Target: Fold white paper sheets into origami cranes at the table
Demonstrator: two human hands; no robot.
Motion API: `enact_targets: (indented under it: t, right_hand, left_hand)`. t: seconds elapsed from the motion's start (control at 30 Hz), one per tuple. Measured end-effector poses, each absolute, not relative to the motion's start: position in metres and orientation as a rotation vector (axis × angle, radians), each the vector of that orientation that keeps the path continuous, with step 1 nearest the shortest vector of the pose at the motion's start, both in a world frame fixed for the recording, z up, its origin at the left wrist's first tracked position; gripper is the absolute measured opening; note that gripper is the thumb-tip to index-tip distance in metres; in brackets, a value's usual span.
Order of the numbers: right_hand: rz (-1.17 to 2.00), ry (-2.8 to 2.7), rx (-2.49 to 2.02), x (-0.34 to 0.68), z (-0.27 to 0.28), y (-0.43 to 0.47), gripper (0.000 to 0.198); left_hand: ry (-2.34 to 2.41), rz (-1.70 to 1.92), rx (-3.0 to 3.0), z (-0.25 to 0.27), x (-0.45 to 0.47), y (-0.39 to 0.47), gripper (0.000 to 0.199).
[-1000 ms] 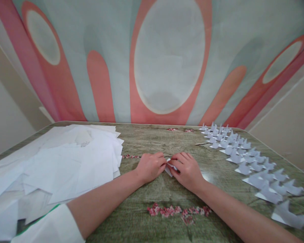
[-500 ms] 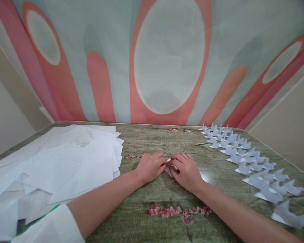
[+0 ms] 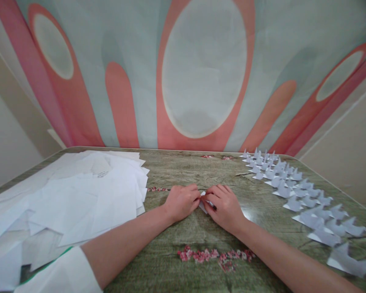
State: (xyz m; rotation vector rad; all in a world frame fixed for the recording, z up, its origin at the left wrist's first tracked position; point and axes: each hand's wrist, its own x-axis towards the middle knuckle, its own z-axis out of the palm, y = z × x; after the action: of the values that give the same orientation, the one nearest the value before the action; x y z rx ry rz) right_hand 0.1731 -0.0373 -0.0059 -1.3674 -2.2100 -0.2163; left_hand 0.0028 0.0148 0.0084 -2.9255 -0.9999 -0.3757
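Note:
At the middle of the table, a small piece of folded white paper [image 3: 203, 206] lies between my two hands, mostly covered by the fingers. My left hand [image 3: 183, 202] is closed, pinching the paper's left side with thumb and forefinger. From the other side my right hand [image 3: 225, 205] pinches the same paper, its fingers curled over it. The fingertips of both hands meet close together on the paper. How the paper is folded underneath cannot be seen.
Loose white paper sheets [image 3: 79, 199] are heaped on the left of the table. Rows of folded paper birds [image 3: 311, 221] stand along the right side. A printed backdrop [image 3: 204, 69] hangs behind the wood-patterned tabletop [image 3: 158, 264], which bears pink flower prints.
The right fingers have shifted slightly on the folded paper. Both hands stay in nearly the same place, and the sheets and birds have not moved.

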Motion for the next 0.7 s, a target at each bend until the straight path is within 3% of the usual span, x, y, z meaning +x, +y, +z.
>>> enact_targets:
  t: [0.33, 0.7]
  right_hand:
    - [-0.290, -2.287, -1.331, 0.174, -0.002, -0.040, 0.017]
    - [-0.040, -2.294, -1.303, 0.193, -0.008, -0.032, 0.018]
  left_hand:
    - [-0.994, -0.360, -2.889, 0.007, 0.003, 0.015, 0.023]
    - [-0.862, -0.277, -2.841, 0.009, 0.001, 0.015, 0.025]
